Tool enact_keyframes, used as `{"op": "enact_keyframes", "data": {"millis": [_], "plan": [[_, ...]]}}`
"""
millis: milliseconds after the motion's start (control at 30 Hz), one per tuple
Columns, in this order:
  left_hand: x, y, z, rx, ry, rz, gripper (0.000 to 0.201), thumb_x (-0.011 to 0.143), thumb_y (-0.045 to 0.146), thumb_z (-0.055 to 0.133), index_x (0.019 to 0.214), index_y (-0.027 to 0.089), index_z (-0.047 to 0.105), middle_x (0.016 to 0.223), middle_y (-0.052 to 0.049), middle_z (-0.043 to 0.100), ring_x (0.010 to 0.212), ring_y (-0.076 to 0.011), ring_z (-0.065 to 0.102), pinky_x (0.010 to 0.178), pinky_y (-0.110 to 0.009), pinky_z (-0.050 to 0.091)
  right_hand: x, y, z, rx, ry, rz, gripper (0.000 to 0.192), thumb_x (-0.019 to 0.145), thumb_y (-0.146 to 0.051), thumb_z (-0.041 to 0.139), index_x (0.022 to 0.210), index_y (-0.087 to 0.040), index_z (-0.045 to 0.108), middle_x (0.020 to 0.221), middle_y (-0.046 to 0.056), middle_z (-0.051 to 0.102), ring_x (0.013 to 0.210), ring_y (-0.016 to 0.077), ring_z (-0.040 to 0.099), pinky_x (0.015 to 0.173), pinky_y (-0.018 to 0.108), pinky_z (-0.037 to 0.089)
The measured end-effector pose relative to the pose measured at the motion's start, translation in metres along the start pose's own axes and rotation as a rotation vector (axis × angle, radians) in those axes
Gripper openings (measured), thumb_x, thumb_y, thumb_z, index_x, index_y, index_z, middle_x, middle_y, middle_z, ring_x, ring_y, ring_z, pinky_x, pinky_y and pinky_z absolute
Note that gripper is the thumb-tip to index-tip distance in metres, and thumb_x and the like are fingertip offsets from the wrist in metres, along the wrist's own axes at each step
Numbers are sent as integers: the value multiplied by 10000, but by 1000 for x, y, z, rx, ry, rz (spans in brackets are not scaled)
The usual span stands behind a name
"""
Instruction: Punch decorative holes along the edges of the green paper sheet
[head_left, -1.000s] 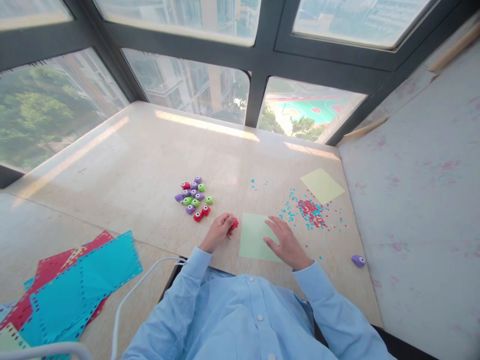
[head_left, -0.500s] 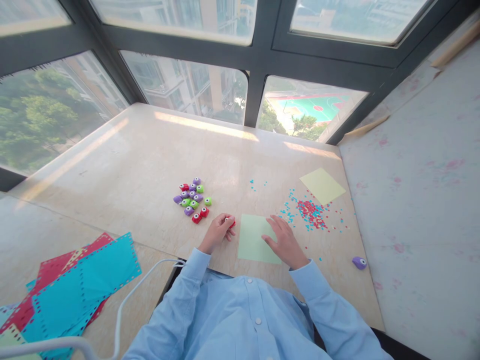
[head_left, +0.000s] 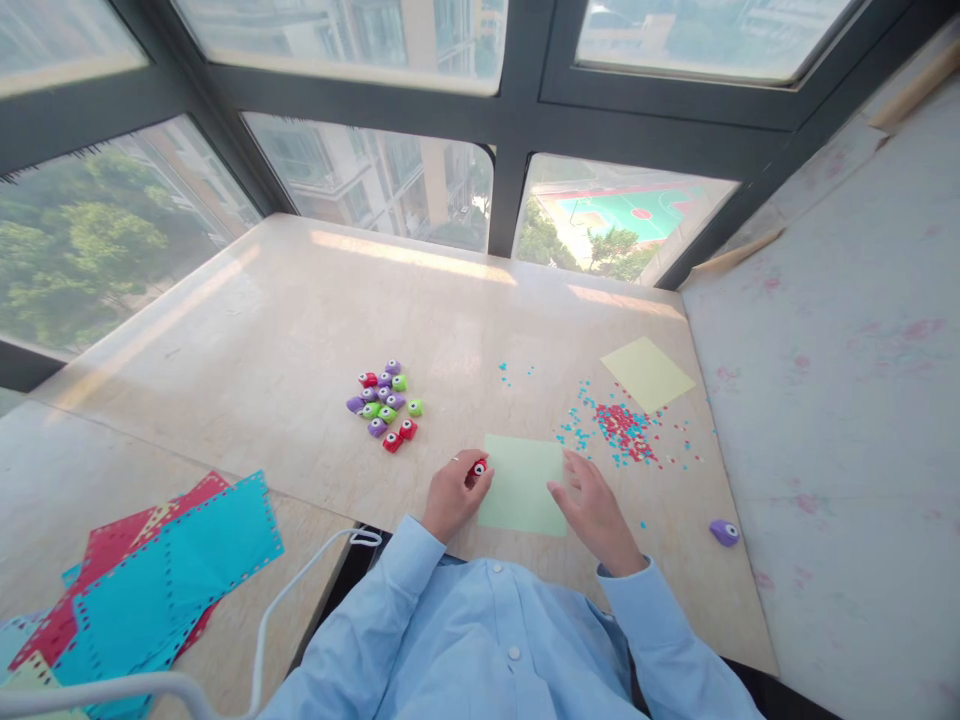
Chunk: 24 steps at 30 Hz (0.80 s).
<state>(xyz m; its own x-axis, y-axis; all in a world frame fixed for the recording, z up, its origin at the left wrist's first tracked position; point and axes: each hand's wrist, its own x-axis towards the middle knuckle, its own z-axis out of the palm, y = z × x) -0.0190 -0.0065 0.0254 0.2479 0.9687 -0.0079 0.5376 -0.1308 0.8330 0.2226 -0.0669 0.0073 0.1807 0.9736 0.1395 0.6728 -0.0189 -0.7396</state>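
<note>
Left hand (head_left: 452, 497) is gripping a red punch (head_left: 478, 467) at the green sheet's (head_left: 523, 484) left edge; right hand (head_left: 594, 507), open, is pinning it to the counter (head_left: 300, 340). Next, probably sliding the edge into the slot.

Glossy plastic is shining on the small red punch (head_left: 478, 467) at frame centre. Beside it, the pale green sheet (head_left: 523, 484) is looking like matt paper, lying on a polished, stone-like tabletop (head_left: 300, 330) that is reflecting window light.

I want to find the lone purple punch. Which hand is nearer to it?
Right. The right hand lies left of the purple punch, apart from it. The left hand is farther, across the green paper.
</note>
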Motion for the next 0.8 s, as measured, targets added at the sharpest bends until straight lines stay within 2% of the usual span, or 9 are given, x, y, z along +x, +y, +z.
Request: {"op": "enact_keyframes", "data": {"millis": [167, 233, 367, 533, 667, 800], "plan": [[-2, 4, 6, 74, -44, 39, 206, 880, 332, 577, 1052, 229, 625, 1039, -48, 709, 822, -196, 661, 736, -313, 498, -22, 3, 12, 145, 2, 92, 612, 893, -434, 600, 1436, -205, 433, 1468, 169, 460, 1368, 303, 453, 1075, 535, 464], [-3, 4, 6, 82, -48, 38, 209, 882, 330, 575, 1056, 226, 622, 1046, -50, 710, 825, -197, 661, 743, -318, 500, -25, 3, 17, 246, 34, 132, 619, 899, -429, 601, 1446, -208, 412, 1483, 177, 446, 1377, 294, 451, 1083, 533, 455], [-5, 4, 6, 83, -52, 56, 209, 886, 325, 572, 1063, 229, 624, 1065, -58, 710, 839, -199, 670, 749, -318, 511, -21, 1, 21, 494, 85, 299, 579, 894, -420, 614, 1401, -199, 446, 1460, 205, 480, 1361, 303, 476, 1054, 528, 481], [-7, 4, 7, 114, -61, 94, 199, 889, 303, 568, 1065, 226, 621, 1125, -74, 701, 929, -225, 676, 784, -337, 520, -13, -10, 17, 710, 90, 440, 594, 838, -392, 674, 1366, -203, 477, 1499, 181, 444, 1414, 316, 397, 1063, 513, 475], [-7, 5, 7, 115, -67, 105, 190, 891, 292, 569, 1060, 219, 619, 1169, -70, 693, 998, -236, 667, 838, -358, 521, -8, -27, 11, 934, 81, 512, 479, 791, -374, 720, 1215, -203, 578, 1402, 165, 544, 1334, 306, 504, 1028, 466, 516], [-7, 4, 6, 92, -46, 113, 193, 888, 274, 573, 1067, 218, 619, 1165, -61, 697, 1023, -224, 664, 874, -353, 520, 0, -44, 2, 1193, 142, 694, 385, 659, -277, 834, 994, -203, 659, 1145, 71, 683, 1136, 232, 644, 944, 330, 560]]}}
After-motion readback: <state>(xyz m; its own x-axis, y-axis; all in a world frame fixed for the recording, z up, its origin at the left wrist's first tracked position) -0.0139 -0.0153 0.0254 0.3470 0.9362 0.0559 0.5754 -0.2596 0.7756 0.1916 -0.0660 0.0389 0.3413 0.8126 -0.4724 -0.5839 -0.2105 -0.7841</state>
